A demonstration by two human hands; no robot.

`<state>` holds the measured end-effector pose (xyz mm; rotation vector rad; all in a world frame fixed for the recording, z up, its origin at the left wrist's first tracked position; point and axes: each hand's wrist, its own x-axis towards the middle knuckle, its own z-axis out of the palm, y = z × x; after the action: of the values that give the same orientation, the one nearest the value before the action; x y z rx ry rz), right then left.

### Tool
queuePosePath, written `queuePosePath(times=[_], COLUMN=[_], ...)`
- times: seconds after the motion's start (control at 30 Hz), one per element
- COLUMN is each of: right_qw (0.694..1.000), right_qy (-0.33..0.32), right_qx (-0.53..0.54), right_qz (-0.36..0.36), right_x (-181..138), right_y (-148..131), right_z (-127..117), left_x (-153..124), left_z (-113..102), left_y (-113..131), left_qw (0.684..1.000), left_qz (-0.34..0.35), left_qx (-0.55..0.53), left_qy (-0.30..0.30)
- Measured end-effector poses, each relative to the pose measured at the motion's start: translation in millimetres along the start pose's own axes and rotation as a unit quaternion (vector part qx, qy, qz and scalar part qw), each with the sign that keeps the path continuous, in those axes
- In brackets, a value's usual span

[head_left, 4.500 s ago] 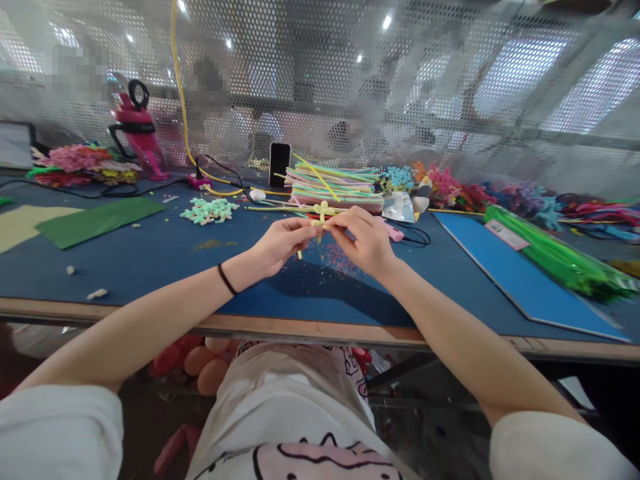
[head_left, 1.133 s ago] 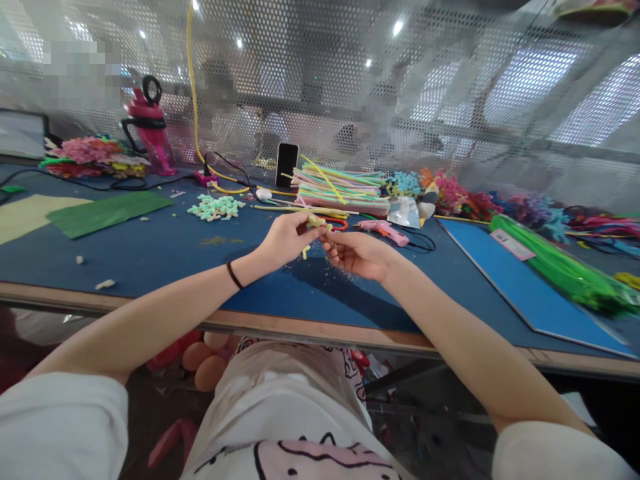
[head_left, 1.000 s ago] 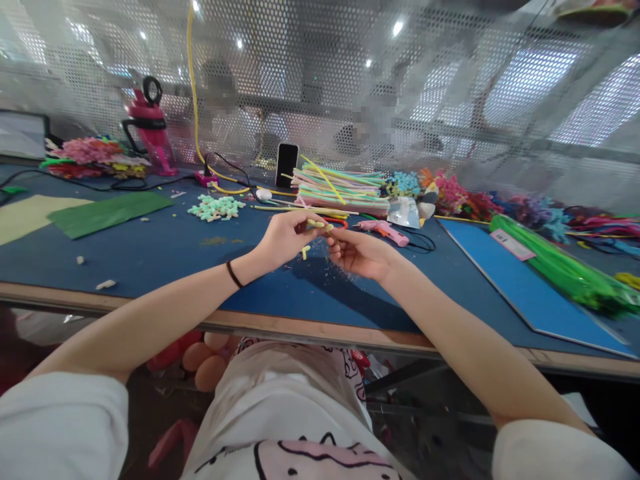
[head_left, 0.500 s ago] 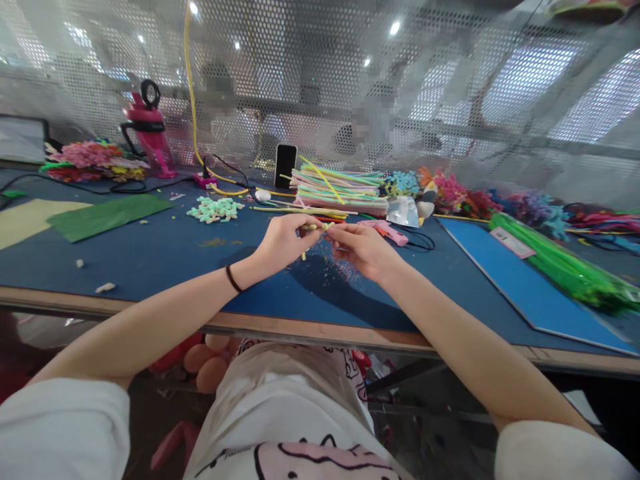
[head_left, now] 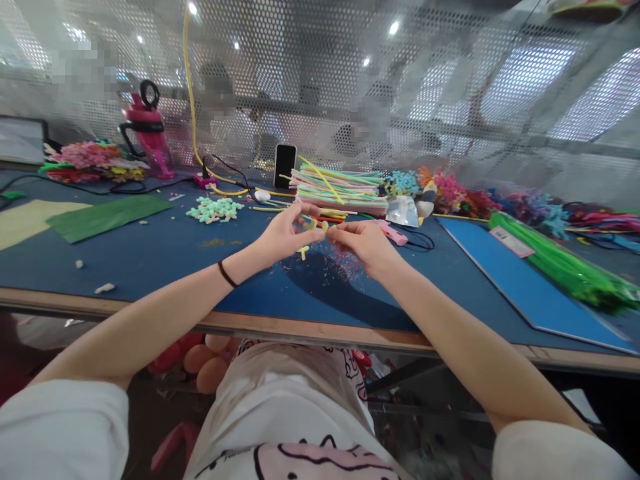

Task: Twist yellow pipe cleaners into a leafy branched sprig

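My left hand (head_left: 285, 235) and my right hand (head_left: 361, 245) meet above the middle of the blue table (head_left: 165, 250), both pinching a small yellow pipe-cleaner piece (head_left: 316, 230). A short yellow end hangs down below my left fingers. Behind the hands lies a stack of pastel pipe cleaners (head_left: 340, 188). A pink glue gun (head_left: 393, 232) rests just past my right hand. Tiny coloured fuzz scraps speckle the table beneath the hands.
A pile of small mint and cream pieces (head_left: 214, 209) lies at the left rear, with green felt (head_left: 103, 215), a pink bottle (head_left: 144, 131) and a phone (head_left: 285, 165). A blue board (head_left: 515, 277) and a green bundle (head_left: 565, 267) occupy the right. Perforated screen behind.
My hands have kept turning the yellow piece between the fingers; my right hand rolled from palm-up to knuckles-up. The camera view shifted slightly.
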<state>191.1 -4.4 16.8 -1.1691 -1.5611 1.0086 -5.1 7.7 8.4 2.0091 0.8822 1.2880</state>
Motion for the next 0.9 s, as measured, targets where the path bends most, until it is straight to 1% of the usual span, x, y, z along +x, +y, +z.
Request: queuePosePath(times=[0.03,0.07,0.1,0.13,0.2,0.27,0.33,0.4,0.47,0.53,0.57,0.63,0.67,0.7,0.73,0.77,0.8,0.83,0.87,0.9], right_qw=[0.999,0.995,0.989,0.982,0.965,0.951,0.945,0.952,0.971,0.99,0.995,0.997,0.996,0.995,0.996,0.998,0.999,0.999,0.997,0.993], right_qy=[-0.005,-0.016,-0.031,-0.047,-0.074,-0.091,-0.103,-0.109,-0.104,-0.085,-0.075,-0.067,-0.067,-0.067,-0.062,-0.053,-0.041,-0.027,-0.019,-0.019], right_qx=[0.037,0.073,0.104,0.132,0.175,0.203,0.213,0.203,0.165,0.095,0.057,-0.011,-0.034,-0.045,-0.045,-0.031,-0.007,0.026,0.059,0.089], right_qz=[0.034,0.066,0.096,0.125,0.178,0.215,0.226,0.202,0.139,0.055,0.016,-0.038,-0.05,-0.052,-0.044,-0.028,-0.006,0.019,0.046,0.074], right_x=[1.0,1.9,2.5,2.8,2.4,1.7,1.4,1.8,2.3,2.1,1.5,-0.1,-0.8,-1.1,-1.0,-0.3,0.9,2.5,4.1,5.5], right_y=[0.8,0.9,0.3,-0.9,-4.0,-6.3,-6.1,-3.4,-0.1,1.5,1.3,-0.5,-1.4,-2.0,-2.1,-1.6,-0.7,0.4,1.3,1.8], right_z=[-0.7,-1.4,-2.0,-2.4,-2.6,-2.4,-2.1,-2.1,-2.5,-3.0,-3.1,-2.9,-2.7,-2.5,-2.5,-2.7,-3.2,-3.9,-4.8,-5.6], left_x=[-0.9,-1.8,-2.6,-3.2,-3.9,-3.8,-3.1,-2.1,-0.9,0.5,1.1,2.2,2.5,2.8,2.8,2.6,2.1,1.3,0.1,-1.3], left_z=[-2.4,-5.1,-7.8,-10.2,-13.5,-14.5,-13.7,-11.5,-8.5,-5.1,-3.6,-1.6,-1.1,-1.1,-1.4,-2.0,-2.8,-3.8,-4.8,-5.7], left_y=[1.5,2.8,3.8,4.3,3.9,2.3,0.3,-1.2,-2.0,-2.2,-2.3,-2.6,-2.8,-2.9,-2.9,-2.7,-2.2,-1.4,-0.4,0.6], left_qw=[0.994,0.979,0.959,0.94,0.917,0.911,0.914,0.92,0.928,0.949,0.963,0.985,0.988,0.986,0.986,0.99,0.994,0.996,0.99,0.975], left_qz=[0.078,0.143,0.187,0.215,0.236,0.239,0.241,0.239,0.221,0.169,0.123,0.003,-0.055,-0.096,-0.111,-0.096,-0.053,0.006,0.072,0.134], left_qx=[0.073,0.145,0.208,0.256,0.311,0.325,0.318,0.307,0.296,0.267,0.237,0.153,0.108,0.069,0.041,0.03,0.039,0.069,0.117,0.175], left_qy=[0.0,-0.016,-0.042,-0.063,-0.087,-0.082,-0.069,-0.054,-0.034,-0.025,-0.032,-0.075,-0.099,-0.113,-0.116,-0.103,-0.083,-0.061,-0.044,-0.034])
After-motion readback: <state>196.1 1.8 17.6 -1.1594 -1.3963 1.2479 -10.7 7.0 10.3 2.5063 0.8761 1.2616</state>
